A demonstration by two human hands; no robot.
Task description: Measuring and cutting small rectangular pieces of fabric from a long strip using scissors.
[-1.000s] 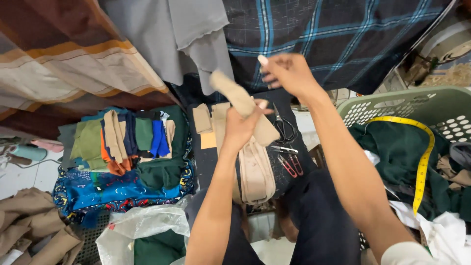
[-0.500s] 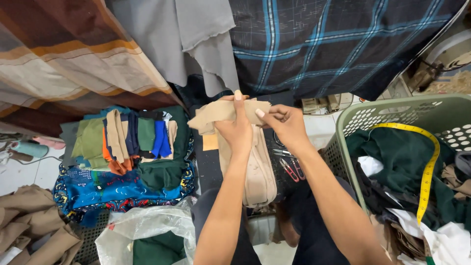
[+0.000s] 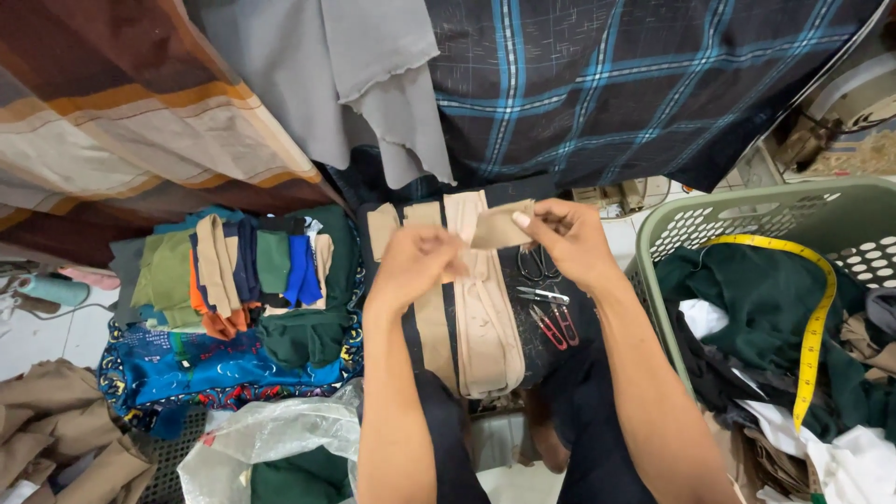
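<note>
Both hands have dropped nearer: left hand (image 3: 413, 264) and right hand (image 3: 567, 241) each pinch an end of the tan fabric strip (image 3: 499, 226), stretching it flat above the beige strips (image 3: 481, 317).

Hands meet mid-frame, left hand (image 3: 415, 266) and right hand (image 3: 569, 243) pinching a beige fabric piece (image 3: 499, 226) above a stack of beige strips (image 3: 476, 308). Overhead tight: grey cloth (image 3: 373, 75) and plaid cloth (image 3: 635, 84) hang just above the hands. Right side blocked by the green laundry basket (image 3: 667, 233), full of dark clothes, yellow tape measure (image 3: 812, 327) draped over. Scissors (image 3: 532, 264) and red snips (image 3: 551, 327) lie just beside the strips under the right forearm. Left: folded fabric pile (image 3: 243, 271), plastic bag (image 3: 271, 439) lower down. Free gap only between the forearms, above the strips.
</note>
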